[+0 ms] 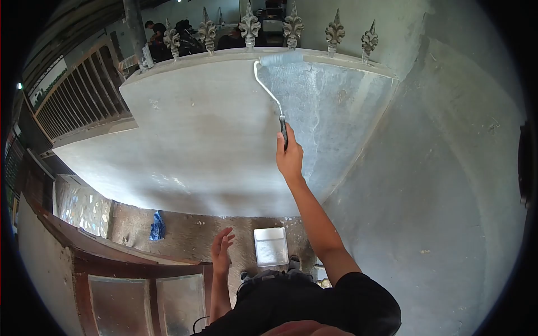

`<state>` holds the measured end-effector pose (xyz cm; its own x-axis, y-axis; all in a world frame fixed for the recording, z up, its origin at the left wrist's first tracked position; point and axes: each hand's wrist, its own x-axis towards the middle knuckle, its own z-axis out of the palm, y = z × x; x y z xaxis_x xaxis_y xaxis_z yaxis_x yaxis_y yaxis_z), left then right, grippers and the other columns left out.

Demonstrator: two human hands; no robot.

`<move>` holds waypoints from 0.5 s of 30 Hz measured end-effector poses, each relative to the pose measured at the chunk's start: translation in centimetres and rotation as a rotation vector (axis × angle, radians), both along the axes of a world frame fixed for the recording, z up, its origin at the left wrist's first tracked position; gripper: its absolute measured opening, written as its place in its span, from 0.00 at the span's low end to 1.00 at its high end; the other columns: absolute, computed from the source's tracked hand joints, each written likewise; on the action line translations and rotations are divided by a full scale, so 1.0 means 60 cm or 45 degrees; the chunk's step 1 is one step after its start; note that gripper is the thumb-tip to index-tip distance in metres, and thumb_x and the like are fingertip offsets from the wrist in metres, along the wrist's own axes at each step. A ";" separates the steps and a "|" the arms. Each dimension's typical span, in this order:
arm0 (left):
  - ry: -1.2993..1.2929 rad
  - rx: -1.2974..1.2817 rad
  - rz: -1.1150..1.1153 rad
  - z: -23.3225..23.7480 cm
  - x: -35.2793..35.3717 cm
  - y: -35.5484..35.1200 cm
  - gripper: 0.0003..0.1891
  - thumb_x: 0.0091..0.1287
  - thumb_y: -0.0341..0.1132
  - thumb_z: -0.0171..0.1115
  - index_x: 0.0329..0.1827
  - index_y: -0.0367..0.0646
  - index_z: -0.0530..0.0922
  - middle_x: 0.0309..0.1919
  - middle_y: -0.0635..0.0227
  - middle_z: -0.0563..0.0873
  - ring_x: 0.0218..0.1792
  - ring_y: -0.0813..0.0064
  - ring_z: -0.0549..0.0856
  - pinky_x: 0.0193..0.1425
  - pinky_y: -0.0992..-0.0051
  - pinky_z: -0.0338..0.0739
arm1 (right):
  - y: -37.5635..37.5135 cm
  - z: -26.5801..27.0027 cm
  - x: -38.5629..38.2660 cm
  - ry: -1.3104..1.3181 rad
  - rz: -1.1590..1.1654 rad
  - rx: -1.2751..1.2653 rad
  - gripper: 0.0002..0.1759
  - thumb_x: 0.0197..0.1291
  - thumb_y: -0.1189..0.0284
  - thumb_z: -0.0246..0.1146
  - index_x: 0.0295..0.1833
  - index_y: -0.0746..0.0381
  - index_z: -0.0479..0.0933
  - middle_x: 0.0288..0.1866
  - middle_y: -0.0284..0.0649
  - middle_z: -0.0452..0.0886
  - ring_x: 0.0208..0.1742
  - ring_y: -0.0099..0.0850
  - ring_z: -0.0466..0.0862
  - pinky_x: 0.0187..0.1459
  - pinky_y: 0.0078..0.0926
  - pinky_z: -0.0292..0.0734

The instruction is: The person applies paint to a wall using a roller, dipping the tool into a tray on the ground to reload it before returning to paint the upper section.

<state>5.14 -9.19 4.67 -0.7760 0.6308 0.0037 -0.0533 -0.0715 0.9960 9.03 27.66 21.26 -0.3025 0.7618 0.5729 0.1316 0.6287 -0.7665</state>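
Note:
My right hand [290,155] is wrapped round the black handle of a paint roller [282,59], arm stretched upward. The roller's pale sleeve lies against the top edge of a low wall [196,123]. Left of the roller the wall is pale grey; on its right is a darker, wet-looking bluish-grey patch [336,103] with whitish streaks. Lower down, my left hand [221,249] is raised, holding nothing, its fingers apart and slightly bent. On the floor just ahead of my feet sits a white paint tray [271,255].
Pointed metal finials [249,27] line the wall's top. A grey side wall [420,196] rises on the right. A crumpled blue plastic piece [157,226] lies on the floor, and brown panelled doors [151,302] stand at lower left. Beyond the wall, a person [157,31] is near a motorbike.

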 end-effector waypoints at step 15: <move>0.025 -0.003 -0.074 -0.003 0.019 0.008 0.25 0.89 0.47 0.59 0.78 0.40 0.80 0.73 0.57 0.88 0.68 0.60 0.89 0.71 0.61 0.82 | -0.039 -0.034 -0.020 0.085 0.064 -0.058 0.25 0.89 0.63 0.60 0.83 0.61 0.74 0.28 0.40 0.78 0.25 0.29 0.77 0.32 0.32 0.74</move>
<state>6.28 -8.72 4.48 -0.7380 0.6745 0.0172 -0.0374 -0.0663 0.9971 7.83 25.31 19.21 -0.3036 0.7723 0.5580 0.0485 0.5974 -0.8005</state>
